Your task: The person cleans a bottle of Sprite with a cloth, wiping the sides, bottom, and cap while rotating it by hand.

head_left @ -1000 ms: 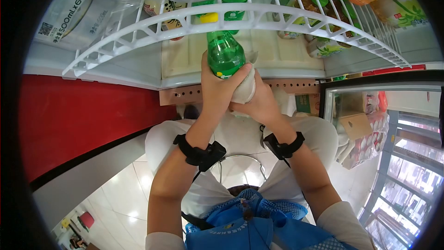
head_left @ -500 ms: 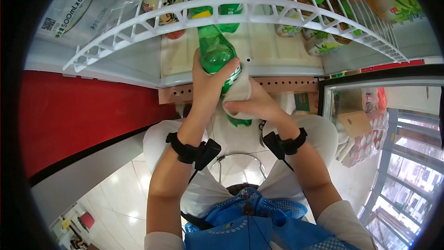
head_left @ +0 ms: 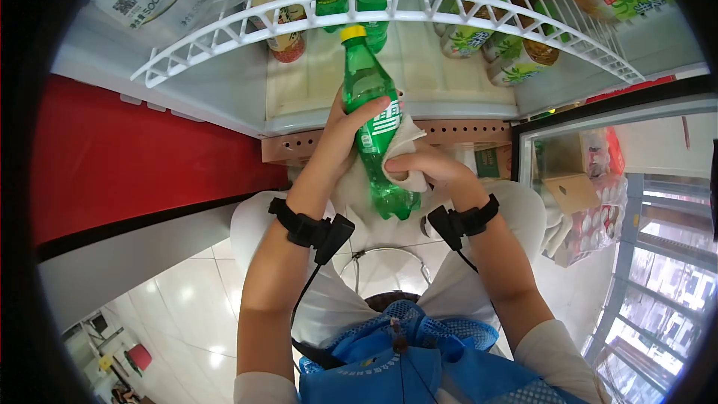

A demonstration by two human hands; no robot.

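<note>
Between both hands, green bottle (head_left: pixel 374 127), seemingly cap-up

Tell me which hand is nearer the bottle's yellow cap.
Left. The left hand grips the green bottle by its upper body, just below the yellow cap; the right hand presses a cloth lower down, near the base.

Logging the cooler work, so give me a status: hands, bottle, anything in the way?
Left hand grips green bottle at mid-body. Right hand presses cloth against its label side. Bottle tilted, yellow cap just under the white wire shelf. Nothing between.
</note>
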